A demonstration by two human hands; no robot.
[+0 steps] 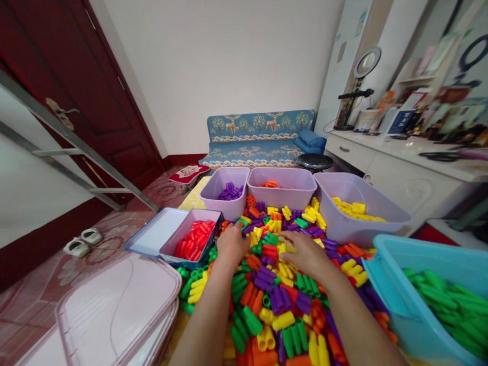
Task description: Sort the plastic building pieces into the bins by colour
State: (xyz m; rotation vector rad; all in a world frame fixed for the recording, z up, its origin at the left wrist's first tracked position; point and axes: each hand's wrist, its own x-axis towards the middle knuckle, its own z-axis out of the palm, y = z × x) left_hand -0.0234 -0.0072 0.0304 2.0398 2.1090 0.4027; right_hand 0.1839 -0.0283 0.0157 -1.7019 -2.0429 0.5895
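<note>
A mixed pile of plastic tube-shaped building pieces (280,300) in green, yellow, orange, red and purple spreads before me. My left hand (231,245) reaches into its far left part, by green and yellow pieces; its fingertips are mostly hidden behind the hand. Over the middle of the pile, my right hand (307,252) curls its thumb and fingers around a yellow plastic piece (286,247). Between the hands lie red pieces (270,252) and green ones. Purple pieces (266,278) lie nearer to me.
Lilac bins hold purple (208,195), orange (282,194) and yellow pieces (358,209). At left, a smaller bin contains red pieces (195,240); at right, a turquoise bin (392,300) has green ones. Pale lids (118,305) are stacked front left. A metal ladder (95,165) stands beyond.
</note>
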